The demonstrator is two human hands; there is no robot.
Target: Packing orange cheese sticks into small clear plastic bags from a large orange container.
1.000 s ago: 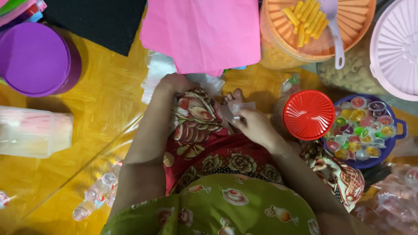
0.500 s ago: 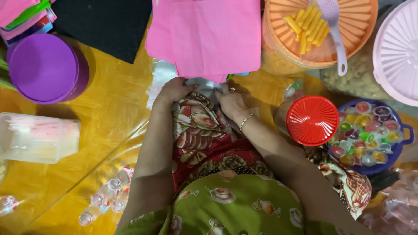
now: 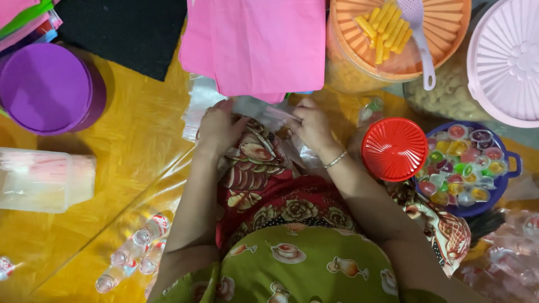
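The person sits with both hands stretched forward over a patterned red cloth [image 3: 258, 174] on the lap. The left hand [image 3: 216, 128] and the right hand [image 3: 311, 124] both close their grip on a clear plastic bag [image 3: 261, 108], which lies crumpled between them just below the edge of a stack of pink sheets [image 3: 264, 45]; the fingers of each hand are curled tight around the thin film, the right pinching its upper edge. A thin bracelet [image 3: 336, 160] circles the right wrist. Just to the right of that wrist stands a container with a red ribbed lid [image 3: 394, 149], touching a blue bowl [image 3: 514, 163] full of small coloured jelly cups. Farther up, an orange tub [image 3: 449, 33] carries yellow sticks and a white scoop on its lid. To the left sit a purple tub [image 3: 48, 87] and a clear plastic box [image 3: 42, 179], all on a yellow floor covering [image 3: 135, 140].
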